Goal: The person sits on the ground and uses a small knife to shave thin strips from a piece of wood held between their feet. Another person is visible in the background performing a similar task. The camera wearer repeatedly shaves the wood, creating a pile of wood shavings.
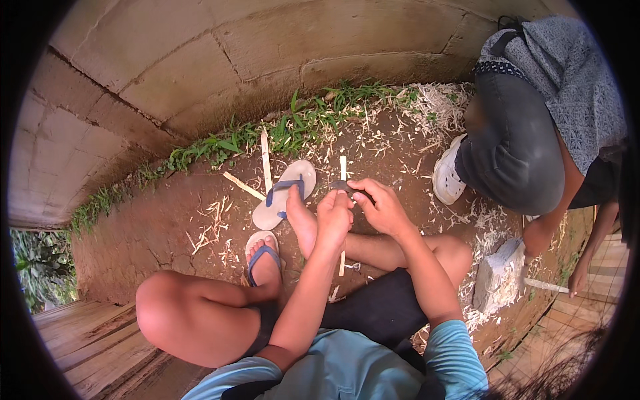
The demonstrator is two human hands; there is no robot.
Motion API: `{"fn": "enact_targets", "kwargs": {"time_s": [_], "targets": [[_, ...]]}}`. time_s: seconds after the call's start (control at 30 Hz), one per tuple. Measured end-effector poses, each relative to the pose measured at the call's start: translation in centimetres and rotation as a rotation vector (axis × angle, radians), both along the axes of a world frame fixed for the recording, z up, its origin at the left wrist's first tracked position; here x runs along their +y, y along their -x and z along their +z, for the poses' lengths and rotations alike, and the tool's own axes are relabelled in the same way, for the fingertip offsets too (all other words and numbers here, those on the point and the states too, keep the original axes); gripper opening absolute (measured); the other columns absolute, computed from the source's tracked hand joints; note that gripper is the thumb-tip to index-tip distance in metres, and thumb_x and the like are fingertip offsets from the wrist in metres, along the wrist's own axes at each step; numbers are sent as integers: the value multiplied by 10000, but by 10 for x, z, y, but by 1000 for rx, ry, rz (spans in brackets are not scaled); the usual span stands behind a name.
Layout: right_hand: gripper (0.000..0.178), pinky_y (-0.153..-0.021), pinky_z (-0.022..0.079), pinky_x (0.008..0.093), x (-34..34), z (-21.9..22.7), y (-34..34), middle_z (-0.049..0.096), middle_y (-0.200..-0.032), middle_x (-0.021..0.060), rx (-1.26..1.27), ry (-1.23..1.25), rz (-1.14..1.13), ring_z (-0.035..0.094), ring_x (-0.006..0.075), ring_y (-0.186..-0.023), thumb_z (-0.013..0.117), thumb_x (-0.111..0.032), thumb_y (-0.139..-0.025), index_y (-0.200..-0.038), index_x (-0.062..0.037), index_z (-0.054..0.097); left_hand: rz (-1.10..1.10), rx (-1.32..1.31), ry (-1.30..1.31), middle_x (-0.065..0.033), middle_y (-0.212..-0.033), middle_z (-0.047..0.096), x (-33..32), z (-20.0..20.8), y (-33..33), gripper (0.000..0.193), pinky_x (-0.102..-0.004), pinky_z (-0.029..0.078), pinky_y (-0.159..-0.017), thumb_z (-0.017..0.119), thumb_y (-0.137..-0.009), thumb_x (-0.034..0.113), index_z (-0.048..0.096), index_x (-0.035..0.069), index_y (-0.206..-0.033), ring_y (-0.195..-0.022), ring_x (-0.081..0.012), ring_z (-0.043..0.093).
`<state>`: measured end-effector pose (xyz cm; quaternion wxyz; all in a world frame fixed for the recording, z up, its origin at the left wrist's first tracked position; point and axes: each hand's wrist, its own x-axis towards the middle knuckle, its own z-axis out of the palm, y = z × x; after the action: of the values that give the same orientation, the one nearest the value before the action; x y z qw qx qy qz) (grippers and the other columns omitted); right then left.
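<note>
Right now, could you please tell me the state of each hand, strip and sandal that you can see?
Left hand: shut on the bamboo strip.
Right hand: shut, fingers on a small dark tool at the strip.
Bamboo strip: held upright between both hands, upper end showing above them.
Loose flip-flop: off, lying on the dirt.
Worn flip-flop: on the foot.
Spare strips: lying on the ground.

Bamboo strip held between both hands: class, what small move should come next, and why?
Probably draw the strip a little further through the hands. The left hand and right hand pinch it mid-length against a dark blade, and shavings already litter the ground.
</note>
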<state>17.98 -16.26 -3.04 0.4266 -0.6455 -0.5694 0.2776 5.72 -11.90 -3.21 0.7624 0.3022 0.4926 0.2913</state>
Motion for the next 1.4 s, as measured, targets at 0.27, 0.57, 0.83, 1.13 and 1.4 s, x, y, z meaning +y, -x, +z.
{"fn": "enact_targets", "kwargs": {"time_s": [0.27, 0.57, 0.83, 1.13, 1.4], "targets": [[215, -736, 499, 371, 3, -6, -6, 644, -945, 149, -91, 4, 15, 632, 320, -851, 590, -50, -840, -1043, -57, 659, 33, 165, -318, 39, -632, 458, -13, -26, -2, 231, -229, 305, -471, 427, -970, 148, 587, 25, -859, -540, -32, 382], [247, -852, 473, 339, 19, -57, -75, 654, -1063, 152, -75, -41, -693, 635, 280, -973, 550, -99, -909, -1139, -30, 606, -224, 118, -308, 43, -642, 469, -74, -13, -15, 228, -215, 293, -453, 425, -976, 150, 608, 16, -964, -510, -30, 368], [253, -832, 476, 350, -13, 6, -13, 640, -1076, 165, -11, -7, -199, 626, 298, -985, 554, -128, -903, -1135, -37, 597, -29, -90, 23, -9, -637, 513, -7, 0, -1, 260, -193, 308, -339, 386, -1002, 252, 491, 60, -1142, -395, -57, 395], [209, -717, 489, 347, -4, 4, -11, 638, -962, 154, -89, 12, 15, 624, 307, -825, 561, -37, -868, -1071, -16, 604, -16, -115, 76, -45, -598, 514, 0, 8, 1, 198, -205, 273, -306, 378, -981, 204, 443, 60, -1102, -347, -88, 371], [189, -674, 484, 396, -3, 1, -13, 615, -870, 146, -109, -5, 50, 609, 343, -784, 565, -93, -864, -1039, -82, 637, -5, -64, 40, -31, -552, 462, 3, 3, 3, 142, -229, 238, -291, 382, -950, 162, 458, 43, -941, -331, -86, 327]]}}
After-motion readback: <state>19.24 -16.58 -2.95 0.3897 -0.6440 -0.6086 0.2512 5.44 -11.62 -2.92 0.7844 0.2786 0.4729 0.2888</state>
